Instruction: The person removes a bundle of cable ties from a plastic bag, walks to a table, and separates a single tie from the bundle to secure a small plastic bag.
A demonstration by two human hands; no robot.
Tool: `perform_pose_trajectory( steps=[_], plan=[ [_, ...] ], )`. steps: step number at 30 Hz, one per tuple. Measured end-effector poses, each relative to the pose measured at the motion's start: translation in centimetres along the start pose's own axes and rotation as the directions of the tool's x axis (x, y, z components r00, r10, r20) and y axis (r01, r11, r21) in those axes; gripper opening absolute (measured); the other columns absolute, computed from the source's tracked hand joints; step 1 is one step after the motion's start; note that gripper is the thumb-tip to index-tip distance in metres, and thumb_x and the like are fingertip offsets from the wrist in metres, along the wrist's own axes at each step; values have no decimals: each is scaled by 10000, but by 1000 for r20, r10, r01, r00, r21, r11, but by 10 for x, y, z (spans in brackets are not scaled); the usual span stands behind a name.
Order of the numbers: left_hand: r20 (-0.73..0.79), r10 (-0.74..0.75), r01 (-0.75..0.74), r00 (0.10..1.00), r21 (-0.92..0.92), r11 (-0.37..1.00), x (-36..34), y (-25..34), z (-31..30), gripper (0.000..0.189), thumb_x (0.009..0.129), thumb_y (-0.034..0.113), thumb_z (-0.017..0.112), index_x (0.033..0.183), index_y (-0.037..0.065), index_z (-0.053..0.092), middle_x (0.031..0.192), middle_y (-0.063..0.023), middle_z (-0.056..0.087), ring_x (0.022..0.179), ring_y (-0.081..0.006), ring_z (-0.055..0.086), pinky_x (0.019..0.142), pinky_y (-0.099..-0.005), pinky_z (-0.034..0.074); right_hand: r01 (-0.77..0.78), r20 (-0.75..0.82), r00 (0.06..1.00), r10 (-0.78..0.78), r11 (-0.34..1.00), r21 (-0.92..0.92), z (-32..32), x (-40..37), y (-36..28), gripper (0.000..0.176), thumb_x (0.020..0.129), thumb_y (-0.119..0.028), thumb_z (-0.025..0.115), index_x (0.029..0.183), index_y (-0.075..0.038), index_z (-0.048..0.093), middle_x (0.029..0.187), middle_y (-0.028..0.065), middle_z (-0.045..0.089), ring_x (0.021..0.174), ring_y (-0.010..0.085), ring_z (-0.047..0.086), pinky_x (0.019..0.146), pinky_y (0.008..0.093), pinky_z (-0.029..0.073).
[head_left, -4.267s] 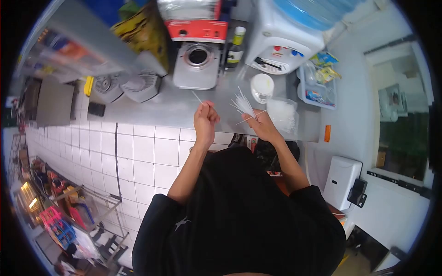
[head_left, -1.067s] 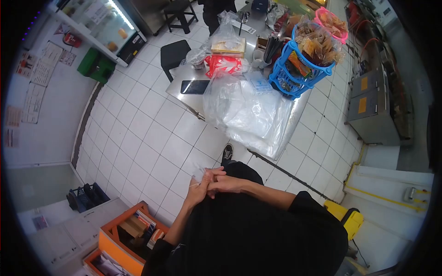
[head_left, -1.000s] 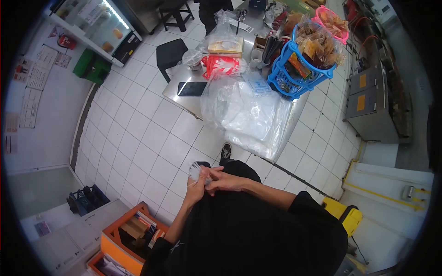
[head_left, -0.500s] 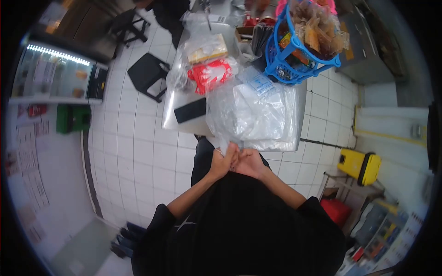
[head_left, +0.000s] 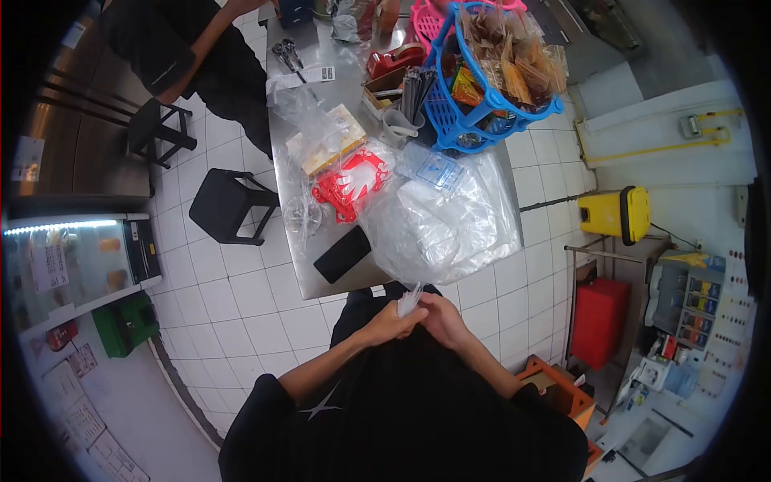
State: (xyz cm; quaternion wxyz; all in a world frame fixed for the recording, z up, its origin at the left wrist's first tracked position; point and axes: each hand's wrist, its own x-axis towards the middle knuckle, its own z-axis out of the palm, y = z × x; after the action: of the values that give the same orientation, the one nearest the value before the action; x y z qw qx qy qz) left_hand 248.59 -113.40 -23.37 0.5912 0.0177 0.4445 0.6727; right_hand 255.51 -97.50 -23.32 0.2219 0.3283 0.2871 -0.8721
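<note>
Close to my body, just off the table's near edge, my left hand (head_left: 392, 324) is closed around a bunched, whitish end of clear plastic (head_left: 409, 302). My right hand (head_left: 445, 320) meets it from the other side, its curled fingers pinching at the same bunch; the fingertips are partly hidden. Right beyond the hands, a large clear plastic bag (head_left: 414, 241) lies crumpled on more clear plastic sheets. The bunched end seems to join this bag. A black phone (head_left: 342, 254) lies left of the bag.
The metal table (head_left: 293, 241) also bears a red-and-white packet (head_left: 352, 185), a tissue box (head_left: 336, 138), a tape dispenser (head_left: 397, 59) and a blue basket (head_left: 450, 120) of packets. A black stool (head_left: 233, 206) stands left; another person (head_left: 193, 56) is at the far left.
My view has shifted, bringing the other person and more of the table in. The gathered plastic now stands up between my hands, and my right hand has turned with its fingers curled closer to it.
</note>
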Motion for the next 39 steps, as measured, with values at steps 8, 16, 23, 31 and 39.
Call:
perform_pose_trajectory(
  steps=[8, 16, 23, 31, 39],
  plan=[
    [-88, -271, 207, 959, -435, 876, 21, 57, -39, 452, 1008, 282, 561, 626, 195, 335, 491, 70, 297, 373, -46, 281, 344, -244, 216, 352, 236, 935, -266, 783, -512, 10, 45, -121, 218, 977, -99, 515, 1076, 55, 634, 921, 123, 682, 810, 212, 699, 798, 328, 555],
    [-19, -242, 187, 970, -573, 798, 138, 202, -115, 401, 1038, 254, 483, 652, 174, 407, 499, 68, 325, 372, -56, 325, 337, -223, 271, 441, 186, 606, -774, 132, -888, 32, 224, -235, 358, 899, -246, 689, 1175, -71, 544, 807, 164, 689, 704, 311, 689, 667, 419, 524],
    [149, -336, 331, 930, -736, 591, 220, 237, -162, 434, 1049, 255, 448, 630, 157, 399, 503, 63, 370, 365, -62, 341, 328, -228, 282, 462, 388, 388, -836, -187, -867, 42, 201, -247, 151, 923, -136, 635, 1053, -68, 602, 884, 178, 705, 755, 370, 695, 618, 451, 529],
    [281, -215, 350, 935, -825, 444, 264, 231, -170, 348, 1031, 172, 455, 687, 134, 412, 531, 60, 365, 385, -48, 355, 355, -219, 284, 493, 275, 196, -941, -148, -857, 24, 100, -225, 162, 851, -21, 721, 992, -26, 643, 811, 78, 663, 493, 144, 538, 466, 276, 430],
    [36, -331, 215, 943, -825, 523, 274, 228, -179, 276, 1012, 145, 463, 739, 104, 445, 606, 30, 422, 485, -76, 440, 464, -238, 438, 478, 259, 186, -948, -143, -867, 15, 80, -210, 168, 831, 10, 727, 975, -23, 645, 798, 80, 668, 507, 131, 558, 461, 265, 428]
  ],
)
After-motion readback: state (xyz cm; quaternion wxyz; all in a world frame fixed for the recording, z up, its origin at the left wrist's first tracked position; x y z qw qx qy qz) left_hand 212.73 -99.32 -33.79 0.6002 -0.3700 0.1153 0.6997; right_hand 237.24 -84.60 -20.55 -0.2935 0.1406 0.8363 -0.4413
